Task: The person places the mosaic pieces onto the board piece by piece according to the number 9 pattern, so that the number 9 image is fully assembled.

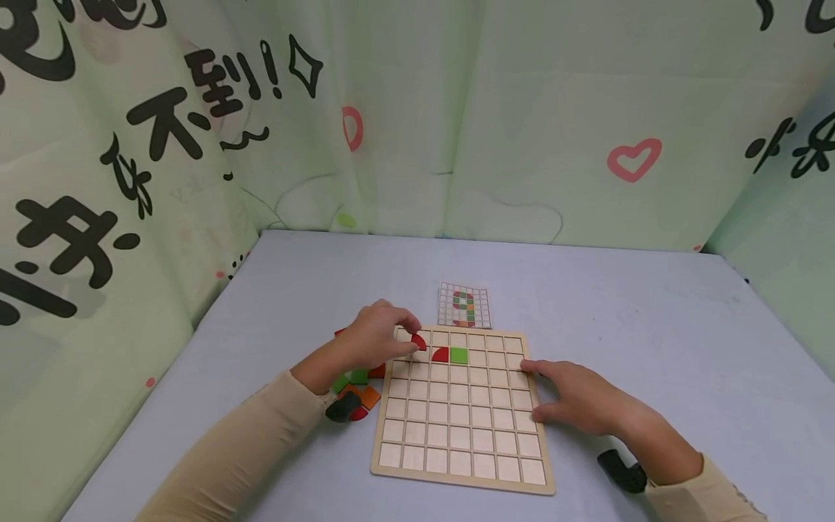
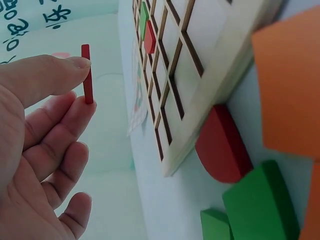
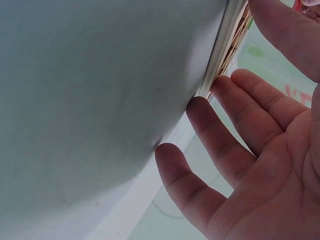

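Observation:
A wooden grid board [image 1: 459, 413] lies on the table. In its second row sit a red quarter-round piece [image 1: 441, 354] and, beside it on the right, a green square [image 1: 459, 355]. My left hand [image 1: 373, 337] holds a red piece [image 1: 419, 341] above the board's upper left; in the left wrist view the hand [image 2: 50, 130] pinches this thin red piece [image 2: 87, 75] between thumb and fingertip. My right hand [image 1: 577, 395] touches the board's right edge with its fingertips, and in the right wrist view the hand [image 3: 260, 135] has its fingers spread along that edge.
Left of the board lies a pile of loose pieces, with a green one [image 1: 359, 377] and an orange one [image 1: 370, 396] among them, partly under my left wrist. A small patterned card [image 1: 464, 305] lies behind the board. Printed curtains [image 1: 522, 130] surround the table [image 1: 620, 312].

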Demonstrator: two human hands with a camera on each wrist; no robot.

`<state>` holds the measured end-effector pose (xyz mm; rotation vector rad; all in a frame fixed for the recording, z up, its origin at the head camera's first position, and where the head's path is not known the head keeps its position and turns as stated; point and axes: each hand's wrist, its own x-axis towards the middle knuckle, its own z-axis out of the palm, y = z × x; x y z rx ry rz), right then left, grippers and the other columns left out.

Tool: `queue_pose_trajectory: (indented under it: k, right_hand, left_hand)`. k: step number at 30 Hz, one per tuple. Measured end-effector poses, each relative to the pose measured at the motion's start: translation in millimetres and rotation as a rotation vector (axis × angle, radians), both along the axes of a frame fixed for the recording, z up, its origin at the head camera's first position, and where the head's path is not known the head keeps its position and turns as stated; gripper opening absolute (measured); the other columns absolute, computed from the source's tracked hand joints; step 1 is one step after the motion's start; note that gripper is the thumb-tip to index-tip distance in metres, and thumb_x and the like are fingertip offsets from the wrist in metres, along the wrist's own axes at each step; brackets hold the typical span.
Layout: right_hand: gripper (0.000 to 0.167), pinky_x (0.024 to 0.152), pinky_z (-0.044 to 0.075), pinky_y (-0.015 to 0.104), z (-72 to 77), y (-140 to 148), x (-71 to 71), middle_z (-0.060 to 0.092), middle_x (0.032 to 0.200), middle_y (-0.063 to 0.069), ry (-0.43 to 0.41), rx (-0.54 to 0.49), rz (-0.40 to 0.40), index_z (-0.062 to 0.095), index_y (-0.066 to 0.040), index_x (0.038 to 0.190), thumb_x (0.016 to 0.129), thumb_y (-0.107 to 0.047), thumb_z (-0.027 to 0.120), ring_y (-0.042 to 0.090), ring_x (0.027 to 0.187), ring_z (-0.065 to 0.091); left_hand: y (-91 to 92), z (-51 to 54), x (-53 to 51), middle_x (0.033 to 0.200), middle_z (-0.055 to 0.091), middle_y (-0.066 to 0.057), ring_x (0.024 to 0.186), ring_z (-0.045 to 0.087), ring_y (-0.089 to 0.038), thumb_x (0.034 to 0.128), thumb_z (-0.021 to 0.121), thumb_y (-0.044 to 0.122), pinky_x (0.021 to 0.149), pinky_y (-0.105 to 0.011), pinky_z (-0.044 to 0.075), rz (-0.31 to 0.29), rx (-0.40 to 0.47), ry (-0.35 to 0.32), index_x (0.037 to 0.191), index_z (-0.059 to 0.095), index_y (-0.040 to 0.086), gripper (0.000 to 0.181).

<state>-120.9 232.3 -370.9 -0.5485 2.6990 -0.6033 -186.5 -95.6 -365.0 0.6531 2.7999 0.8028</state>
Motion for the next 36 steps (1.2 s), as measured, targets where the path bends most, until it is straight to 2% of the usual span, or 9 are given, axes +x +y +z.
queue_pose_trajectory:
  k: [12, 19, 27, 36]
  right_hand:
    - [0.072, 0.102, 0.038, 0.058, -0.4, 1, 0.0, 0.053, 0.14, 0.023, 0.007, -0.012, 0.006, 0.051, -0.002, 0.143, 0.082, -0.027, 0.082, 0.045, 0.13, 0.046]
    - [0.072, 0.103, 0.038, 0.058, -1.1, 1, -0.6, 0.053, 0.141, 0.023, 0.007, -0.012, 0.007, 0.051, -0.002, 0.143, 0.083, -0.027, 0.082, 0.045, 0.131, 0.046]
    - [0.073, 0.102, 0.038, 0.059, -1.9, 2, -1.2, 0.053, 0.141, 0.024, 0.013, -0.005, 0.01, 0.051, 0.0, 0.143, 0.083, -0.028, 0.081, 0.046, 0.131, 0.046]
    - [0.073, 0.103, 0.038, 0.058, -1.3, 2, -1.0, 0.053, 0.141, 0.023, 0.012, -0.005, 0.008, 0.051, -0.001, 0.143, 0.083, -0.028, 0.082, 0.045, 0.131, 0.046]
  left_hand:
    - [15.6, 4.1, 1.5, 0.108, 0.069, 0.002, 0.112, 0.048, -0.021, 0.0902, 0.076, 0.022, 0.091, -0.04, 0.044, -0.038, 0.009, -0.016, 0.115, 0.072, 0.01, 0.028]
    - [23.1, 3.2, -1.4, 0.107, 0.07, 0.002, 0.11, 0.048, -0.021, 0.0906, 0.075, 0.023, 0.094, -0.042, 0.041, -0.068, -0.008, 0.004, 0.115, 0.072, 0.01, 0.028]
    - [31.1, 2.9, -3.5, 0.106, 0.071, 0.002, 0.107, 0.049, -0.021, 0.0914, 0.074, 0.021, 0.095, -0.042, 0.039, -0.104, 0.017, 0.014, 0.113, 0.072, 0.009, 0.025]
    - [43.9, 1.9, -5.8, 0.105, 0.071, 0.003, 0.108, 0.049, -0.019, 0.0907, 0.075, 0.022, 0.093, -0.04, 0.04, -0.109, 0.021, -0.01, 0.113, 0.073, 0.01, 0.026]
